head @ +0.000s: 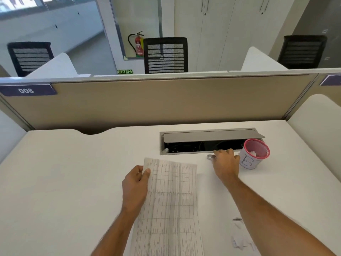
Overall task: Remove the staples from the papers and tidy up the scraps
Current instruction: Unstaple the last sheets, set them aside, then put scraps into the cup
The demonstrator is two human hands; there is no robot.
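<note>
The papers (169, 200), sheets printed with a table grid, lie lengthwise in the middle of the white desk (64, 182). My left hand (135, 187) pinches their far left corner between thumb and fingers. My right hand (226, 164) rests palm down further back and to the right, its fingers on a small metal staple remover (210, 156) by the cable tray. A pink-rimmed cup (255, 154) wrapped in white paper with handwritten letters stands just right of that hand and holds paper scraps. Torn scraps (238, 241) lie at the near right.
A grey cable tray (208, 143) with its lid lifted is set into the desk behind my right hand. A beige partition (156, 102) closes the back of the desk. White side dividers stand left and right. Black office chairs are beyond the partition.
</note>
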